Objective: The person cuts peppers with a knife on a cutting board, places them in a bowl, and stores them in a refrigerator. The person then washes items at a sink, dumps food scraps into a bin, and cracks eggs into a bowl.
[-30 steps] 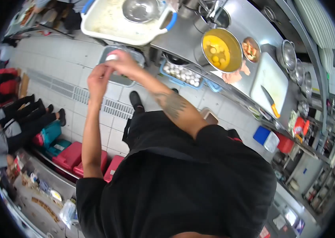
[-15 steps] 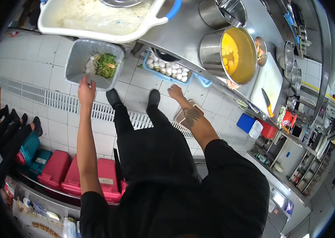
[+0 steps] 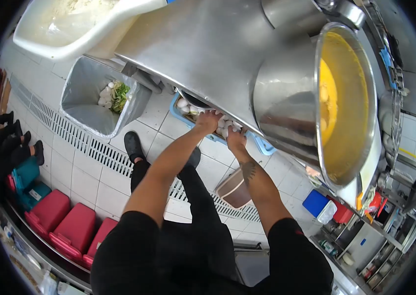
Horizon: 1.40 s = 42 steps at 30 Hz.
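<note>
White eggs [image 3: 225,123] fill a blue plastic crate [image 3: 186,118] on the floor, partly under the steel counter's edge. My left hand [image 3: 208,122] reaches over the middle of the crate, its fingers apart and resting among the eggs. Close beside it, my right hand [image 3: 236,138] comes in over the crate's right part, thumb and fingers spread at the eggs. Whether either hand grips an egg is hard to see. A dark round bowl [image 3: 194,100] sits at the back of the crate, half hidden by the counter.
The steel counter [image 3: 203,54] overhangs the crate and carries a large pot [image 3: 286,93] of yellow liquid. A lined bin [image 3: 82,110] with scraps stands left, below a white tub [image 3: 65,46]. A brown container [image 3: 235,189] stands on the tiles. Other people's legs [image 3: 11,142] show far left.
My left hand has left the bin's rim and moved right to the eggs. My right hand has reached into the crate. The view has moved closer to the counter and pot.
</note>
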Each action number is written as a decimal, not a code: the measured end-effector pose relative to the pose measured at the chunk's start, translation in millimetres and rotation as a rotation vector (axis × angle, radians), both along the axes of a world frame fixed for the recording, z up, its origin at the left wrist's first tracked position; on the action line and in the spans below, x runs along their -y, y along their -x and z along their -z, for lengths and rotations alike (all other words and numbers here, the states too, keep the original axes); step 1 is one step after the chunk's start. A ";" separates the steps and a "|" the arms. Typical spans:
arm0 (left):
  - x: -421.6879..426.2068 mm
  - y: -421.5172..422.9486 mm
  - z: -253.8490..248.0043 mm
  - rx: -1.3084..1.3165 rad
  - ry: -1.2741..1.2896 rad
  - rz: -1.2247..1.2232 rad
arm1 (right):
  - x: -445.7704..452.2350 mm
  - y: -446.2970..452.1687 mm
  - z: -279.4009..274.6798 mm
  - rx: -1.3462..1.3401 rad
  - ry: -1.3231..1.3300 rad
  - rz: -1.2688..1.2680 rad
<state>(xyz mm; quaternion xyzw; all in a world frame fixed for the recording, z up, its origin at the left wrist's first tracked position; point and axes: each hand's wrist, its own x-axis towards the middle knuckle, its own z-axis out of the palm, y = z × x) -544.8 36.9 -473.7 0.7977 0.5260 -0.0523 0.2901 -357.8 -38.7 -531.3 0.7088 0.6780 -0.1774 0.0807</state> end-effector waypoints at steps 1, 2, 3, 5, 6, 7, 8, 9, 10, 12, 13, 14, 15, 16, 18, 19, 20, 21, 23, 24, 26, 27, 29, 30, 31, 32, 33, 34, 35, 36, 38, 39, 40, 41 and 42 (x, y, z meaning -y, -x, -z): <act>-1.6 -11.1 27.6 -0.037 -0.020 -0.055 | 2.8 -5.6 14.6 -0.019 -0.032 0.007; -2.3 -15.7 39.0 -0.002 0.006 -0.076 | 6.1 -6.9 16.5 -0.054 -0.082 0.021; -1.9 -21.3 49.3 0.036 0.032 -0.095 | 8.4 -10.2 17.0 -0.093 -0.127 0.031; 1.8 -27.4 56.5 0.008 0.080 -0.087 | 9.0 -15.2 7.6 -0.152 -0.114 0.041; -1.7 -27.2 30.6 -0.059 0.101 -0.063 | 1.7 -13.8 -8.1 -0.162 0.023 -0.005; 0.1 -27.5 30.1 -0.103 0.077 -0.021 | -6.0 -11.9 -25.3 -0.175 0.160 -0.052; 1.8 -28.0 30.9 -0.146 0.052 0.021 | -4.7 -8.3 -31.6 -0.196 0.126 0.022; 7.7 -34.0 60.7 -0.164 -0.022 0.085 | -4.0 -6.8 -37.9 -0.213 0.088 0.099; 7.1 -37.3 75.2 -0.150 -0.036 0.120 | -3.2 -8.9 -41.8 -0.228 0.048 0.176; 2.9 -40.2 93.7 -0.091 -0.002 0.163 | 12.6 -20.3 -32.5 -0.305 -0.170 0.221; -0.7 -40.4 98.6 -0.046 0.042 0.170 | 19.1 -16.3 -45.6 -0.390 -0.136 0.378; 2.9 -41.3 107.7 0.100 -0.014 0.065 | 22.1 -5.7 -74.1 -0.564 0.027 0.610; 9.3 -39.6 118.3 0.241 -0.068 -0.042 | 23.9 7.1 -106.9 -0.692 0.165 0.868; 12.2 -35.8 125.3 0.379 -0.124 -0.148 | 39.5 8.0 -113.5 -0.906 0.177 0.970; 11.3 -25.8 132.9 0.613 0.152 -0.257 | 68.2 13.3 -140.9 -1.198 0.262 1.107; 11.5 -13.4 103.2 0.656 0.226 -0.308 | 74.1 20.8 -174.6 -1.274 0.333 1.144; 10.9 -0.3 69.9 0.698 0.297 -0.364 | 83.3 27.2 -208.8 -1.292 0.434 1.157; 17.5 22.5 6.5 0.678 0.300 -0.413 | 88.7 30.7 -245.0 -1.306 0.523 1.169; 42.8 56.5 14.9 0.817 0.250 -0.308 | 96.3 43.6 -323.1 -1.508 0.574 1.108; 52.1 75.3 -29.0 0.969 0.570 -0.495 | 95.7 41.6 -363.4 -1.689 0.666 0.993; 79.8 107.6 -80.9 0.967 0.630 -0.578 | 87.8 43.1 -441.4 -1.581 0.590 0.765; 94.6 124.1 -107.1 0.967 0.659 -0.621 | 84.4 41.5 -474.1 -1.523 0.399 0.684; 104.9 146.5 -175.8 1.022 0.764 -0.661 | 74.5 35.6 -526.6 -1.383 0.056 0.495; 109.2 158.3 -220.7 1.003 0.961 -0.755 | 67.3 31.5 -543.4 -1.208 -0.220 0.371; 110.1 164.2 -253.6 1.012 0.954 -0.737 | 55.4 27.6 -562.6 -1.103 -0.436 0.279; 112.7 168.0 -285.2 1.019 0.951 -0.723 | 53.9 22.1 -572.9 -1.030 -0.509 0.336; 112.7 167.3 -318.2 1.017 0.935 -0.761 | 42.2 17.1 -581.7 -0.911 -0.659 0.179; 106.7 169.5 -340.1 1.013 0.891 -0.665 | 26.8 11.1 -590.0 -0.781 -0.809 0.020; 103.3 173.2 -360.0 1.002 0.850 -0.571 | 18.7 9.8 -593.8 -0.746 -0.842 -0.024; 96.3 173.1 -387.9 0.991 0.807 -0.475 | 10.8 11.1 -591.7 -0.708 -0.877 -0.070; 78.6 164.8 -439.1 0.963 0.691 -0.400 | 1.8 15.4 -575.7 -0.647 -0.869 -0.095; 69.2 157.8 -456.4 0.961 0.541 -0.304 | -1.2 17.0 -560.0 -0.623 -0.829 -0.079; 60.8 149.2 -475.0 0.956 0.393 -0.212 | -4.0 18.4 -556.1 -0.600 -0.784 -0.064; 53.4 137.7 -501.0 0.934 0.289 -0.177 | -6.0 20.6 -565.0 -0.632 -0.818 -0.058; 42.4 125.3 -527.7 0.913 0.179 -0.142 | -10.4 22.4 -575.4 -0.665 -0.855 -0.056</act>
